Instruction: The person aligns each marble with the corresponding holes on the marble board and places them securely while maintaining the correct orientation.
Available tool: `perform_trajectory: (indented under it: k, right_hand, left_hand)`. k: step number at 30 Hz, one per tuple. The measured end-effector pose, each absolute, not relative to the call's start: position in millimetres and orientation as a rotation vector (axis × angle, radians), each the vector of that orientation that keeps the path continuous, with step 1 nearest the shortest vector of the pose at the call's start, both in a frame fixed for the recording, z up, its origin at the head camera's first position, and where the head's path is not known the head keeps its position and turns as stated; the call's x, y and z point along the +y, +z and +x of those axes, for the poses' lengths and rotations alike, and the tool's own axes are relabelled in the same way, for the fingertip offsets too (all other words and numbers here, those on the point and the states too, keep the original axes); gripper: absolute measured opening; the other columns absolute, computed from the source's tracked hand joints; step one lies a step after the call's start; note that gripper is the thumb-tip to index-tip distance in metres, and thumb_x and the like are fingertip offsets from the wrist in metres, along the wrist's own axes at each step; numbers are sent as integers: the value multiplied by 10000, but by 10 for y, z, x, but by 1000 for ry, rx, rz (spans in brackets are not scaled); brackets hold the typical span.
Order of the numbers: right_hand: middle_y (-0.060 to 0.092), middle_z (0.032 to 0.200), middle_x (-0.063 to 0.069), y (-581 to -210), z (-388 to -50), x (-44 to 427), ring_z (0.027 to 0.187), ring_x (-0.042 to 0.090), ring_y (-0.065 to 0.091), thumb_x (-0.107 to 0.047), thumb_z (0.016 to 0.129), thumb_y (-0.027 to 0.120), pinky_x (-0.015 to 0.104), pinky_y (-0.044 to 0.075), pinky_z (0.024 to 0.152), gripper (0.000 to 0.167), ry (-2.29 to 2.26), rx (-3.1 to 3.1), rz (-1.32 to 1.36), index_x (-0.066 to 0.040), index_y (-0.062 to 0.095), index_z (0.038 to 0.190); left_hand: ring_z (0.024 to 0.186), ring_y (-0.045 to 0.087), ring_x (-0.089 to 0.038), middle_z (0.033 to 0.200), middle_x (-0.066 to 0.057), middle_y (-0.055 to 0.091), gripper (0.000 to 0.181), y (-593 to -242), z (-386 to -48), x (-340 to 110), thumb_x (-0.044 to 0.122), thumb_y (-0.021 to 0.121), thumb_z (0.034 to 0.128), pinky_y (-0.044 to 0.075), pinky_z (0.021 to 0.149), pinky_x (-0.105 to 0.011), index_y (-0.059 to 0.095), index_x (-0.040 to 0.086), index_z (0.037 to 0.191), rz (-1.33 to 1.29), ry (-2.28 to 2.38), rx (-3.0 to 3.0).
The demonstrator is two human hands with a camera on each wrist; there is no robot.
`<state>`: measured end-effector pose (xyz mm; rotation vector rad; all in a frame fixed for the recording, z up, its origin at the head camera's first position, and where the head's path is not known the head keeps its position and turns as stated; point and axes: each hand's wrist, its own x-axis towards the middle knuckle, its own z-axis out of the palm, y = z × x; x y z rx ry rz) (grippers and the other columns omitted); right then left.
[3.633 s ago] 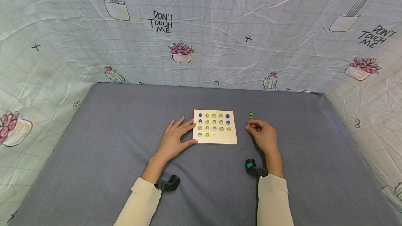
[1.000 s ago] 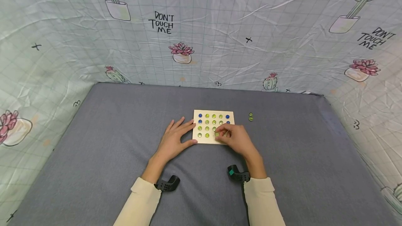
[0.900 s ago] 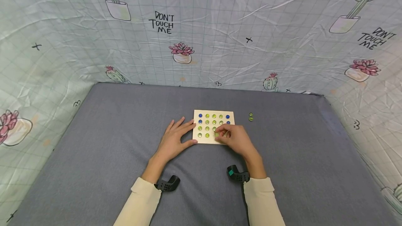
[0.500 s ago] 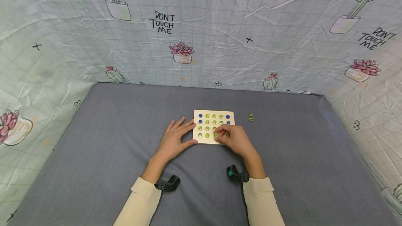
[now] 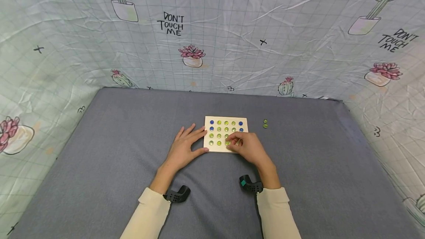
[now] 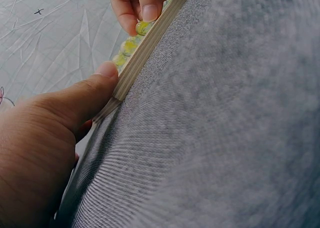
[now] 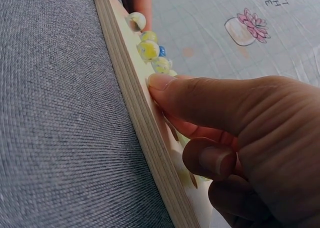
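A pale wooden board (image 5: 215, 149) with rows of round hollows lies on the table, seen edge-on in both wrist views. Yellow-green glass marbles (image 5: 219, 136) fill many hollows; a few blue marbles (image 5: 211, 122) sit in the upper corners. My left hand (image 5: 182, 151) rests at the board's left side, fingers spread, thumb on its near corner. Between thumb and fingertips, my right hand (image 5: 251, 146) pinches a yellow-green marble (image 6: 143, 28) at the front row, third hollow from the left. The right hand hides the board's lower right part.
Two loose green marbles (image 5: 265, 123) lie on the grey cloth (image 5: 305, 139) right of the board. A printed curtain (image 5: 225, 47) hangs behind the table and along both sides. Each wrist wears a black camera band (image 5: 178, 194).
My right hand has brought a marble from the loose row at right over to the board's front row. Lately it has shifted only slightly left. The left hand has stayed put.
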<state>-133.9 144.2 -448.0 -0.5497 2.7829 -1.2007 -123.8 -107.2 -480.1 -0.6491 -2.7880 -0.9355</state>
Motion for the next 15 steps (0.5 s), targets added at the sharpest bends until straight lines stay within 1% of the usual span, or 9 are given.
perform_trajectory:
  k: [10, 15]
  right_hand:
    - [603, 707, -74, -4471, -1341, 1446, 529, 100, 495, -136, 806, 786, 271, 429, 456, 141, -1202, 2779, -557, -112, 734, 935]
    - [598, 709, -61, -4462, -1345, 1470, 544, 107, 498, -114, 807, 783, 269, 436, 471, 145, -1220, 2777, -573, -97, 726, 939]
  left_hand:
    - [1390, 304, -269, 1429, 7, 479, 634, -4804, -1247, -1076, 460, 701, 833, 90, 1179, -461, 554, 165, 1374, -654, -933, -2781]
    - [1392, 299, -268, 1433, 12, 474, 638, -4806, -1245, -1073, 463, 698, 834, 83, 1181, -456, 549, 165, 1378, -654, -940, -2785]
